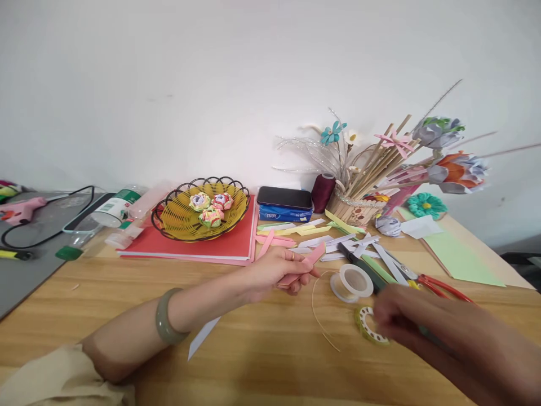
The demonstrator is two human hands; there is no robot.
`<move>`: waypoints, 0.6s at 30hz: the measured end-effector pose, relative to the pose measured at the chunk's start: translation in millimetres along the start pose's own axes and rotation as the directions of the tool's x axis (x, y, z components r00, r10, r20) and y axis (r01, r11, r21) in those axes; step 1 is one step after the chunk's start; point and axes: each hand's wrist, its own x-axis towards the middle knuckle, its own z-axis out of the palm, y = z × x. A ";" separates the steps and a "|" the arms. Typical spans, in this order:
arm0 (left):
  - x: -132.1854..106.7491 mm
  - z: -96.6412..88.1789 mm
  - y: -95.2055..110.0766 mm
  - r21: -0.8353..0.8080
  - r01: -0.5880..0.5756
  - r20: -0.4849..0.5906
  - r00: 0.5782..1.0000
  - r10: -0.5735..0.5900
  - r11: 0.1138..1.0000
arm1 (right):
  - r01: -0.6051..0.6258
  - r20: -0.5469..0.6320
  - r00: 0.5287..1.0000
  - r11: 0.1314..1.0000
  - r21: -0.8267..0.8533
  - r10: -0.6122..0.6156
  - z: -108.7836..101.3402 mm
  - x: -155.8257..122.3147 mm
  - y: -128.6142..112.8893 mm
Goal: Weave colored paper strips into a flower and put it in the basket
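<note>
Head view — your left hand [274,272]: grip pinched shut on a pink paper strip [307,263], held just above the bench [253,338], free end angled up and rightward, probably to keep it uncreased. Your right hand [418,321]: blurred, at a yellow-green tape ring [368,327] — you cannot tell its grip. Close by: clear spool [352,281], thin wire [316,307], scissors [422,277].

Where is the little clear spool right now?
In the head view the clear spool sits on the wooden table, right of centre, between the pink paper strip held by the left hand and the blurred right hand.
</note>
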 end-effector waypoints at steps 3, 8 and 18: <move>-3.7 2.1 2.4 0.052 -0.007 0.021 1.000 0.006 0.999 | 0.138 0.044 0.990 0.990 -0.019 -0.137 -16.1 45.5 -12.9; -4.4 0.8 3.3 0.115 -0.054 0.081 0.996 0.045 0.992 | 0.258 0.191 0.952 0.963 -0.071 -0.241 -18.3 91.8 -21.3; 0.3 -3.1 5.7 0.193 -0.142 0.132 0.984 0.118 0.971 | 0.131 0.221 0.964 0.988 0.085 -0.147 -21.4 114.6 -26.8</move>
